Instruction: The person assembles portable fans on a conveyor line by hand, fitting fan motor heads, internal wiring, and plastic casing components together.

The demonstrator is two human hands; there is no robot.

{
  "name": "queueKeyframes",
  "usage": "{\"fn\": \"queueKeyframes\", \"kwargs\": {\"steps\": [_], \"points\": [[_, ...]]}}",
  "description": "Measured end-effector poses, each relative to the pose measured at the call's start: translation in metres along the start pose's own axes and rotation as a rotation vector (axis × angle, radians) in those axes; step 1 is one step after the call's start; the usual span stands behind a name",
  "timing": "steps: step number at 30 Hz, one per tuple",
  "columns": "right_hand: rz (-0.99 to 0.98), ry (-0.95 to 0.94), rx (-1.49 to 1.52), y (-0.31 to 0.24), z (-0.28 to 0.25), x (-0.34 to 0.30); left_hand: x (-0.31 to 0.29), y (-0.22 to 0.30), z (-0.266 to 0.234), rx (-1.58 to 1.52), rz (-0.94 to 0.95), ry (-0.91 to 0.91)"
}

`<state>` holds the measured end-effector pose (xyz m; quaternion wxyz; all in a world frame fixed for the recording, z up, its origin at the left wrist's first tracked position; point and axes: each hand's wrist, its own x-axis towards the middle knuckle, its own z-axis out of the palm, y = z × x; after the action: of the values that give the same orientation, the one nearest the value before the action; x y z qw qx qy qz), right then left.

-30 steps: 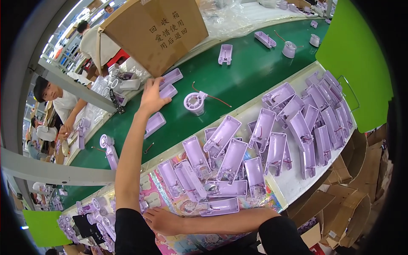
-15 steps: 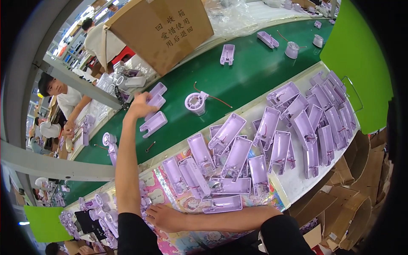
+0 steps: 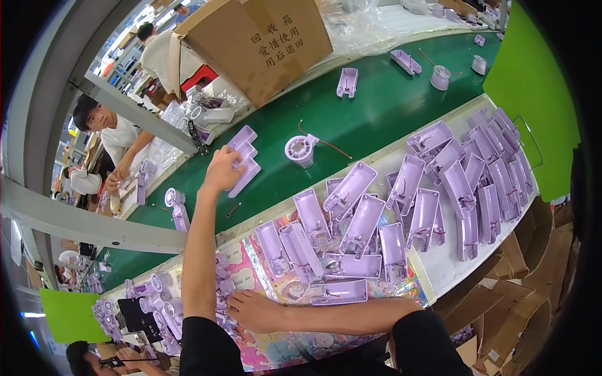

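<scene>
My left hand (image 3: 224,169) reaches over the green conveyor belt (image 3: 351,128), its fingers bent around the nearest of several lavender plastic shells (image 3: 247,178). Two similar shells (image 3: 243,136) lie right beside it, farther back. On the patterned mat (image 3: 326,341) rests my right hand (image 3: 252,311), palm down with its fingers low and lying toward the left, near small lavender parts (image 3: 223,282). Nothing shows in it. A long lavender handle shell (image 3: 338,292) lies just beyond my right forearm.
Many lavender handle shells with red wires (image 3: 364,222) are piled on the worktable. A round lavender housing with wires (image 3: 300,150) stands on the belt. A cardboard box (image 3: 257,50) is beyond it; a metal frame bar (image 3: 94,232) crosses at left. A co-worker (image 3: 122,141) sits opposite.
My left hand has shifted slightly toward me, from the middle shell to the nearest one, and the shells now lie closer together. The right hand stays on the mat. The whole view has shifted slightly.
</scene>
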<state>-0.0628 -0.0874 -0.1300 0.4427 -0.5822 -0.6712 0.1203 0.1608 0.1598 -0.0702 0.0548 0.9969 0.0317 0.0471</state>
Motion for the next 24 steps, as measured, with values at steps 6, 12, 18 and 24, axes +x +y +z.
{"fn": "queueKeyframes", "kwargs": {"steps": [6,12,18,24], "points": [[-0.052,0.059,-0.009,-0.003,-0.003,0.003,-0.028,0.043,-0.046,-0.010,-0.082,0.021],[-0.098,0.100,-0.125,0.001,-0.003,-0.001,-0.136,0.129,-0.107,-0.063,-0.004,0.140],[0.125,0.157,0.590,-0.005,0.008,-0.006,-0.265,0.176,-0.115,-0.212,-0.077,0.061],[0.006,0.329,0.336,0.006,0.031,-0.021,-0.321,0.205,-0.120,-0.153,-0.144,0.170]]}}
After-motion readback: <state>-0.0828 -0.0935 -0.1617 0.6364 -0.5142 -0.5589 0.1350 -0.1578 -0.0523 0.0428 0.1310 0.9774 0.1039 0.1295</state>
